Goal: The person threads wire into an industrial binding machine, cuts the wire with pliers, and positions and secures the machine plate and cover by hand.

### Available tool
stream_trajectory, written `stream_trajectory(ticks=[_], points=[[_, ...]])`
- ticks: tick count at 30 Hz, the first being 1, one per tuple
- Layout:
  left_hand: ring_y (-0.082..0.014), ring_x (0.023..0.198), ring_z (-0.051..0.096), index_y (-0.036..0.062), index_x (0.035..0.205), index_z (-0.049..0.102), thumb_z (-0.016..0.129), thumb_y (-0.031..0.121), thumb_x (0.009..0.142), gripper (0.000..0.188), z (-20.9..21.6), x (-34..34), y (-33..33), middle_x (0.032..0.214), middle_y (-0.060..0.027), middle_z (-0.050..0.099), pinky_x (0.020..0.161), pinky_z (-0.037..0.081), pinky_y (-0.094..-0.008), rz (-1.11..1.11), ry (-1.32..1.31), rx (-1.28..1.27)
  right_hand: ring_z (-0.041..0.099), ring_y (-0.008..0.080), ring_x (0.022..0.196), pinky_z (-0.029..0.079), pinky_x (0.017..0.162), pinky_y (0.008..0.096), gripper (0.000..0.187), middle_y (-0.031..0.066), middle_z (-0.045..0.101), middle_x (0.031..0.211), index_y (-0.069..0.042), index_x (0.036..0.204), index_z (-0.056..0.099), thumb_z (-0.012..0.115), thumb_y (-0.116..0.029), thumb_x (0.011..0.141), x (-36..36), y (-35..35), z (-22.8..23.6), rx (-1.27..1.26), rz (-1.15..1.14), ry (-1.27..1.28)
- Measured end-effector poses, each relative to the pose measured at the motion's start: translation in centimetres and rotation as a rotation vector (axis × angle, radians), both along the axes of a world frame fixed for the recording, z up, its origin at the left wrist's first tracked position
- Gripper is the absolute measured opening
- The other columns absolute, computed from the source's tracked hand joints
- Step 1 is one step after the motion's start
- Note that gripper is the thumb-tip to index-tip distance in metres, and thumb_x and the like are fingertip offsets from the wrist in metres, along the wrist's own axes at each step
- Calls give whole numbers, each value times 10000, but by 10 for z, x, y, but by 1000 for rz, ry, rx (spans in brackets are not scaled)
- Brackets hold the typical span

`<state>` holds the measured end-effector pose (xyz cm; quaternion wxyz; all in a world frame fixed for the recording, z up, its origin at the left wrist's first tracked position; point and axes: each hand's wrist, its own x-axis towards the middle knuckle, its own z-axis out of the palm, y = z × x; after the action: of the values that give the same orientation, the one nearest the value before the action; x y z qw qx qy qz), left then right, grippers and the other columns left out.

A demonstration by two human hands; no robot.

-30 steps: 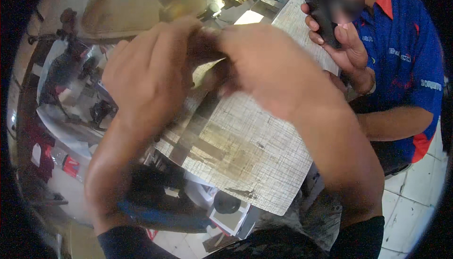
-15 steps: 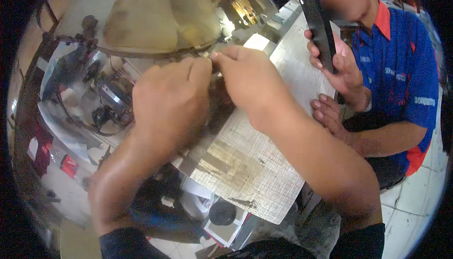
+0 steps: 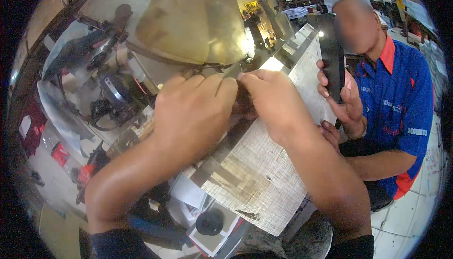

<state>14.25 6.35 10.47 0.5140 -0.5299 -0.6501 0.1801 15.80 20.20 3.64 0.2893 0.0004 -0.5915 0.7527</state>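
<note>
Left hand: the person's bare left hand [image 3: 196, 112] is just off the centre of the view toward 9 o'clock, back upward, fingers curled under; their tips are hidden, so I cannot tell what they hold.
Right hand: the bare right hand [image 3: 276, 101] is toward 2 o'clock of centre, thumb and forefinger narrowed and their tips close to the left hand's knuckles; whether something is pinched there is too small to tell.
Board: a pale board with a dark crosshatch pattern [image 3: 264, 183] lies below both hands, running from 5 o'clock up toward 1 o'clock, with brown stains on its near part; contact with the hands cannot be made out.
Dark strip: a flat dark band [image 3: 202, 174] follows the board's left edge and passes beneath the hands.
Shield: a large rounded, yellowed, see-through sheet [image 3: 188, 23] spans 11 to 12 o'clock, beyond the hands.
Brass parts: shiny yellow metal pieces [image 3: 265, 30] at 1 o'clock.
Clutter: mixed dark and silvery parts [image 3: 111, 91] at 10 o'clock.
Black disc: a round black object [image 3: 209, 222] at 6 o'clock, beside the board's near end.
Co-worker: a person in a blue shirt with a red collar [image 3: 396, 93] at 3 o'clock, one hand gripping a black slab-shaped device [image 3: 335, 56].
</note>
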Motion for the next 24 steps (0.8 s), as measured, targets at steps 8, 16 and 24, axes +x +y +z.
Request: stream_trajectory(ticks=[8, 16, 24], points=[[-155, 588, 592, 130, 763, 542, 612, 189, 725, 99, 3, -2, 3, 653, 2, 539, 542, 430, -310, 12, 112, 18, 556, 162, 622, 435, 573, 336, 337, 121, 630, 704, 114, 931, 649, 546, -204, 889, -2, -3, 5, -175, -3, 102], [-126, 617, 574, 132, 850, 595, 606, 249, 736, 164, 6, -1, 2, 726, 14, 521, 526, 408, -289, 28, 200, -68, 502, 134, 609, 397, 552, 336, 329, 87, 601, 684, 103, 921, 650, 547, -210, 908, -6, -3, 6, -199, -4, 85], [-132, 731, 489, 122, 769, 603, 584, 262, 688, 162, 16, 1, -3, 789, 13, 484, 613, 350, -284, -115, 400, -106, 544, 129, 646, 423, 576, 321, 311, 89, 638, 747, 86, 939, 658, 551, -206, 924, 2, -7, 13, -234, -15, 94]])
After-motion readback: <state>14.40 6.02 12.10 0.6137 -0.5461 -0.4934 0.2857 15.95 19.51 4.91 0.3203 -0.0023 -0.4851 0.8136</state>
